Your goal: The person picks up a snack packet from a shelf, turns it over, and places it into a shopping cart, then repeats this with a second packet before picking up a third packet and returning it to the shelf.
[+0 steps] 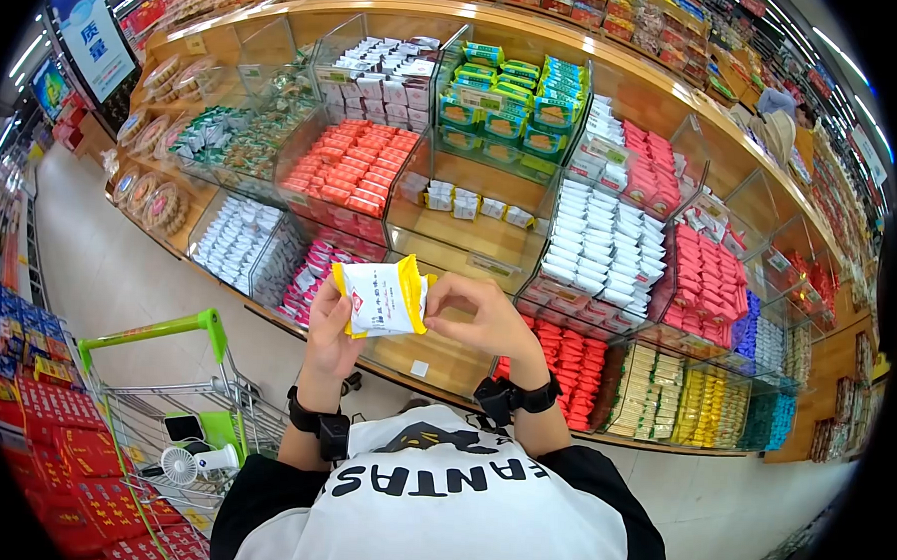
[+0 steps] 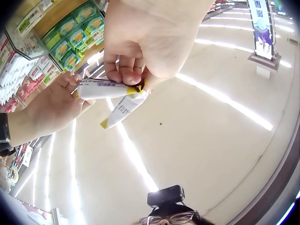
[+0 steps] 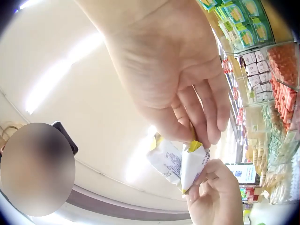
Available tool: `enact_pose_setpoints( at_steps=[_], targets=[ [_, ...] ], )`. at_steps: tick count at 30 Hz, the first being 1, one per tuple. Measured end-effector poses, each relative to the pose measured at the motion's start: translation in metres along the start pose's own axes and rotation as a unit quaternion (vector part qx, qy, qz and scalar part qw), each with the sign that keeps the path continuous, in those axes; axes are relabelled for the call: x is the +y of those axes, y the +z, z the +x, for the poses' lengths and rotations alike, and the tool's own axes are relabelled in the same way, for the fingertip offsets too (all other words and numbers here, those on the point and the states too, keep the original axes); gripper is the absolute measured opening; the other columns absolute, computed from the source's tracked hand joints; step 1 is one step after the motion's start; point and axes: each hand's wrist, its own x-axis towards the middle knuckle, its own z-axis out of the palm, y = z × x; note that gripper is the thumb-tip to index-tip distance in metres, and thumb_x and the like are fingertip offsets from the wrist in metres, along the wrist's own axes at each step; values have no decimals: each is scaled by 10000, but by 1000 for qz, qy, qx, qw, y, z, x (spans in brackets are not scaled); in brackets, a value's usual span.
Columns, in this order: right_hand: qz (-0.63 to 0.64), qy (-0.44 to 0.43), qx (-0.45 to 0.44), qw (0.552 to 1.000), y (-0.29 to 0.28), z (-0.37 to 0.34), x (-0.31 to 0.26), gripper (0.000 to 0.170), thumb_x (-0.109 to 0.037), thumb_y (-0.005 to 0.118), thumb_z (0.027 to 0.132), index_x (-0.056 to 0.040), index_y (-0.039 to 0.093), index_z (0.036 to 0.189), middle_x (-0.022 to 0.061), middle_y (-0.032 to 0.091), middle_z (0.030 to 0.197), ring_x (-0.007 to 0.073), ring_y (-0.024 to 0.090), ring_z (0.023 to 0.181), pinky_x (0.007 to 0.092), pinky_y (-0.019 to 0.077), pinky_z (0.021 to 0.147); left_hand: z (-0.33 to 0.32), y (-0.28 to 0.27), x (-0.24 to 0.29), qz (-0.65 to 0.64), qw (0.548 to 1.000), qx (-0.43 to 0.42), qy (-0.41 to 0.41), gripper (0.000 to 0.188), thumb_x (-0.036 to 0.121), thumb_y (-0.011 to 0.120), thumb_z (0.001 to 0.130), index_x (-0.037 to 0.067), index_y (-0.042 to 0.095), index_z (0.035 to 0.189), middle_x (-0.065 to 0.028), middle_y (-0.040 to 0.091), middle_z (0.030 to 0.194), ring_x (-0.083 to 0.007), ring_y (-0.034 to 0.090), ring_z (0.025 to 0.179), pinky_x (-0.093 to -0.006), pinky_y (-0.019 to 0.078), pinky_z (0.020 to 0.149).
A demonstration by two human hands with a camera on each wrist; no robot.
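Two small white snack packets with yellow crimped ends are held up over the display; the front snack packet (image 1: 386, 297) faces the head camera with a red mark and dark print. My left hand (image 1: 334, 327) pinches them at one end, thumb in front. In the left wrist view the second snack packet (image 2: 123, 108) slants down beside the first. My right hand (image 1: 482, 317) pinches the other yellow end between thumb and fingertips, as the right wrist view shows close up. Below and behind the packets is the wooden display stand (image 1: 451, 230) with clear bins.
Similar yellow-and-white packets (image 1: 465, 203) stand in a bin ahead. Around it are bins of orange packets (image 1: 348, 166), green packets (image 1: 517, 93) and white packets (image 1: 605, 247). A shopping cart (image 1: 148, 397) with a small white fan (image 1: 178, 465) stands at lower left.
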Motion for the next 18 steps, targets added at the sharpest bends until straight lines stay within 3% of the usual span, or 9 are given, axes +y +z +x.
enact_pose_setpoints(
  at_steps=[10, 18],
  targets=[
    [2, 0, 9, 1000, -1, 5, 0, 113, -6, 582, 715, -32, 488, 772, 13, 529, 784, 90, 523, 747, 230, 423, 713, 2, 2, 2, 1, 1000, 24, -7, 374, 203, 528, 816, 45, 381, 1121, -82, 512, 1061, -190, 512, 994, -349, 417, 850],
    [77, 12, 1, 997, -1, 4, 1, 138, 3, 603, 709, -48, 487, 763, 3, 502, 816, 83, 484, 805, 230, 396, 756, 5, -1, 3, -3, 999, 42, 0, 340, 204, 514, 823, 48, 388, 1098, -74, 516, 1048, -185, 519, 980, -346, 422, 846]
  ],
)
